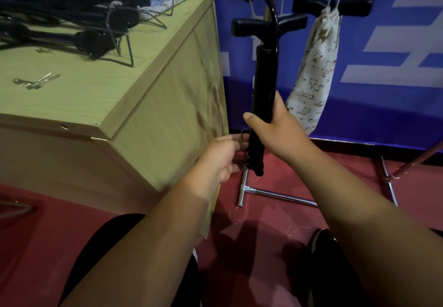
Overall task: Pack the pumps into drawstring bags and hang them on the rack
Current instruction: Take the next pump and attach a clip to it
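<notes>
right hand (278, 134) wraps slim black tube pump (263, 74); left hand (220, 158) pinches its wire foot (243, 136); printed cloth bag (314, 66) at 2 o'clock

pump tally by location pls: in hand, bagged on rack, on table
In hand, unbagged: 1 pump, gripped by the right hand
Bagged on the rack: 1, in the drawstring bag
On the table: 3 pump bases showing; pile runs out of frame
Total: 5 visible

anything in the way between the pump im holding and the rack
Nothing visible: the pump in the right hand stands in front of the rack, beside the bagged pump hanging there.
</notes>
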Available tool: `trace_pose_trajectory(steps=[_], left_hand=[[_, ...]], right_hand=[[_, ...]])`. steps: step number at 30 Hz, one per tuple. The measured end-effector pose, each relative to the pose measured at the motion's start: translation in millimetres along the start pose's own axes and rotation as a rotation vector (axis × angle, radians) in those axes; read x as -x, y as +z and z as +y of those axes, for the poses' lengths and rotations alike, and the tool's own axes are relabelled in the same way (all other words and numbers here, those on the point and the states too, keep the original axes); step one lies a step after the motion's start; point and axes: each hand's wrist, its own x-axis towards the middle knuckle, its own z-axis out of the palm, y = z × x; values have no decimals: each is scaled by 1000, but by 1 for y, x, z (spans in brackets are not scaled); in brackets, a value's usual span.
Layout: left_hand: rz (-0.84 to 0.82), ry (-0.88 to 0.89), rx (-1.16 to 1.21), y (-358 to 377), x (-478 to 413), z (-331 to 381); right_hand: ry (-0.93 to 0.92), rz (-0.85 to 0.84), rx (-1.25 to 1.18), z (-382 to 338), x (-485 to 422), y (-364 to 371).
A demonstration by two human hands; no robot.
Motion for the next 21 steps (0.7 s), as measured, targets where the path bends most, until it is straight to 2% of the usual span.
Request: trace_pose_trajectory(steps=[5,10,17,21], left_hand=[[-25,50,56,-7,11,6],[-43,98,96,-6,36,13],[55,122,197,-6,76,43],[93,207,144,-1,101,75]], right_hand=[[7,-61,7,-2,2,1],[-21,-37,1,-20,9,-6],[-83,16,17,-71,12,-25],[-144,11,24,-115,6,-43]])
